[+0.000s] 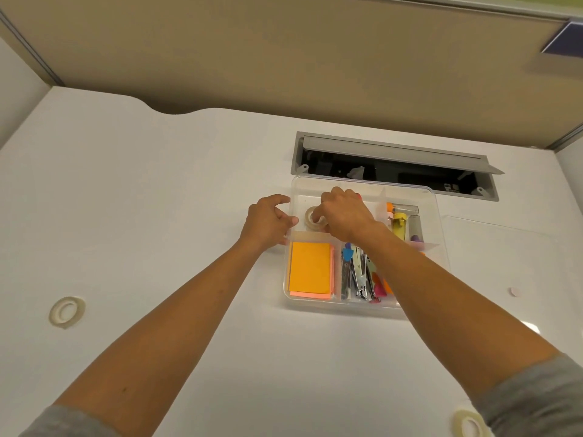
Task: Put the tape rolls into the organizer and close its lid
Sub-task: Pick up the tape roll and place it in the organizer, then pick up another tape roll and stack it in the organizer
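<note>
The right hand pinches a tape roll in the organizer's far-left compartment; the left hand, fingers loosely spread, steadies its wall. Two rolls left on the table risk being forgotten before closing

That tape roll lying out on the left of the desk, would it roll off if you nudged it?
Probably not: the tape roll lies flat on the white desk, so a nudge should slide it. It looks like a thin, hollow ring, so likely light. Stood on edge, it could roll.
</note>
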The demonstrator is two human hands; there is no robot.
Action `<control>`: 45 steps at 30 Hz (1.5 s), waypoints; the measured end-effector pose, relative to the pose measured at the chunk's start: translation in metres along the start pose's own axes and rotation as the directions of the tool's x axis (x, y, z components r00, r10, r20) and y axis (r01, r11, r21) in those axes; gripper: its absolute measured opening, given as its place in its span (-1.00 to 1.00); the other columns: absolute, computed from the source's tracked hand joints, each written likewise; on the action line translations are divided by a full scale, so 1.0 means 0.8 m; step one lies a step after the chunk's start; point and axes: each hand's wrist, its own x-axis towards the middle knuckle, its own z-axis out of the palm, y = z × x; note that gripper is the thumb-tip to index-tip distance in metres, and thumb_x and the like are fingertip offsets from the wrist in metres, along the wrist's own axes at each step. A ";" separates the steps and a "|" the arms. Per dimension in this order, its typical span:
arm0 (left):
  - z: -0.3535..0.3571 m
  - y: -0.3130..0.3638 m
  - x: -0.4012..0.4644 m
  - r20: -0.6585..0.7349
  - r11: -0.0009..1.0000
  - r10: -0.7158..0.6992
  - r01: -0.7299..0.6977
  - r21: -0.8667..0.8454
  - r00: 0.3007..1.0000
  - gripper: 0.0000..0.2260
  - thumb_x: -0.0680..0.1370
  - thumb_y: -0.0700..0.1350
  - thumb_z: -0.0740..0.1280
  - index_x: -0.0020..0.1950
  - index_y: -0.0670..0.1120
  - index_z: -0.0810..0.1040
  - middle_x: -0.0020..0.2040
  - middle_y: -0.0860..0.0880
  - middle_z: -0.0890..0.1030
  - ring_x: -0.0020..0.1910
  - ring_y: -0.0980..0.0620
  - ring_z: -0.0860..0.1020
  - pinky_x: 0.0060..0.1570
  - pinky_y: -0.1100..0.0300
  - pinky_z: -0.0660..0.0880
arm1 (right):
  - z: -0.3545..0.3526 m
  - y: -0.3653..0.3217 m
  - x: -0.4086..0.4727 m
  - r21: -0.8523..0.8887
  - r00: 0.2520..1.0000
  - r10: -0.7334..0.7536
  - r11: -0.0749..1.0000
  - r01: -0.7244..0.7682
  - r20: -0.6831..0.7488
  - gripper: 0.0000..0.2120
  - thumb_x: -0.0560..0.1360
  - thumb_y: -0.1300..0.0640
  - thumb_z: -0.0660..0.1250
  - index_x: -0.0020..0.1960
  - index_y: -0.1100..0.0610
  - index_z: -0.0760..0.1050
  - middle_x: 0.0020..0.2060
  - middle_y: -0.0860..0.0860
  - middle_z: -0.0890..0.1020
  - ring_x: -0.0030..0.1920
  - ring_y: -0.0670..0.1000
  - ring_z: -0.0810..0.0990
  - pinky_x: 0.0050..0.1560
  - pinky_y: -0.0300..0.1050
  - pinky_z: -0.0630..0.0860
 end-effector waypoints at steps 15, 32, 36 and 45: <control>0.001 -0.004 0.005 -0.006 1.000 0.010 -0.010 0.004 1.000 -0.53 0.47 -0.17 0.43 0.36 -0.06 0.43 -0.13 -0.05 0.62 -0.25 -0.04 0.65 -0.25 0.11 0.61 | 0.005 0.009 0.002 0.026 0.999 -0.052 0.998 0.052 0.001 -0.76 0.38 0.08 0.50 0.04 0.04 0.64 -0.01 0.07 0.60 -0.07 0.06 0.41 -0.12 -0.10 0.24; 0.005 -0.010 0.010 -0.022 0.999 0.019 -0.018 0.031 1.000 -0.53 0.47 -0.16 0.43 0.36 -0.05 0.43 -0.11 -0.03 0.60 -0.25 -0.02 0.64 -0.29 0.14 0.59 | -0.036 0.028 -0.046 0.401 0.982 0.121 0.914 -0.055 -0.143 -0.77 0.42 0.08 0.46 0.07 -0.02 0.60 -0.21 -0.10 0.52 -0.12 -0.02 0.42 -0.12 -0.11 0.29; 0.004 -0.005 0.005 -0.004 0.998 0.028 -0.028 0.052 1.000 -0.53 0.49 -0.18 0.42 0.38 -0.09 0.41 -0.01 -0.12 0.62 -0.15 -0.10 0.65 -0.17 -0.01 0.64 | -0.035 0.018 -0.117 0.560 0.901 0.352 0.813 -0.161 -0.253 -0.80 0.45 0.07 0.43 0.08 0.02 0.60 -0.14 -0.06 0.60 -0.12 -0.06 0.44 -0.05 -0.09 0.38; -0.012 -0.015 -0.019 -0.244 0.967 0.254 -0.241 0.080 0.936 -0.64 0.60 -0.05 0.24 0.37 -0.13 0.41 0.35 -0.20 0.40 0.25 -0.15 0.49 0.22 0.04 0.40 | -0.032 -0.010 -0.279 0.711 0.717 0.625 0.652 -0.262 -0.309 -0.83 0.46 0.14 0.42 0.05 0.06 0.60 -0.04 0.00 0.64 -0.03 0.03 0.53 0.00 -0.06 0.46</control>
